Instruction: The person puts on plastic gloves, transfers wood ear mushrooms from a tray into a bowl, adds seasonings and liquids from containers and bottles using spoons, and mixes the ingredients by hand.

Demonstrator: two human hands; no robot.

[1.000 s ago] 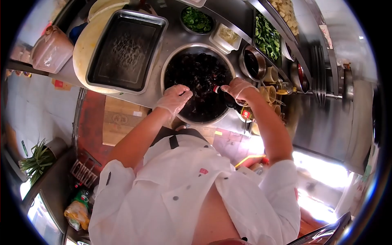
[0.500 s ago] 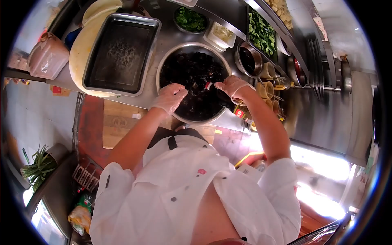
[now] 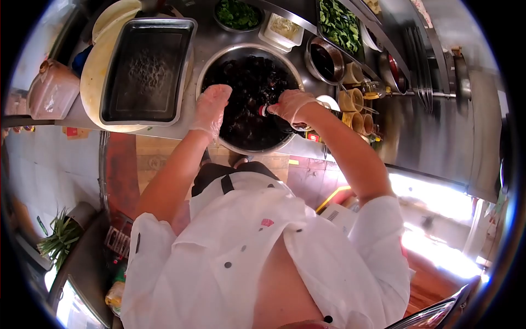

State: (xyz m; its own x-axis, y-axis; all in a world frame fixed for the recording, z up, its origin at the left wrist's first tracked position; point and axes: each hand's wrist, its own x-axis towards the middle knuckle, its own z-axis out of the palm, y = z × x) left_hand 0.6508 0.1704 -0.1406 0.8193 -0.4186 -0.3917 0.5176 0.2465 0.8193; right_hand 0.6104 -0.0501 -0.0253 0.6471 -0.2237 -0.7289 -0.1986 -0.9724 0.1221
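A large round metal bowl (image 3: 213,60) stands in front of me at the counter's edge. Dark, wet-looking pieces (image 3: 255,82) fill it; their kind is unclear. My right hand (image 3: 293,105), in a clear plastic glove, is closed around a dark bottle (image 3: 263,111) at the bowl's right side. The bottle lies tilted, its red-and-white neck end over the contents; most of its body is hidden by the hand. My left hand (image 3: 213,107), also gloved, is over the bowl's left rim with its fingers stretched forward, holding nothing visible. Whether it touches the rim is unclear.
A dark rectangular tray (image 3: 148,104) lies on a round pale board (image 3: 93,90) to the left. Behind the bowl are a bowl of greens (image 3: 237,13) and a white tub (image 3: 284,27). A pot of dark liquid (image 3: 324,59) and several cups (image 3: 350,101) are at right.
My left hand has moved left to the bowl's rim, and its curled fingers have straightened. My right hand has brought the bottle's neck further left over the bowl. The view has shifted slightly.
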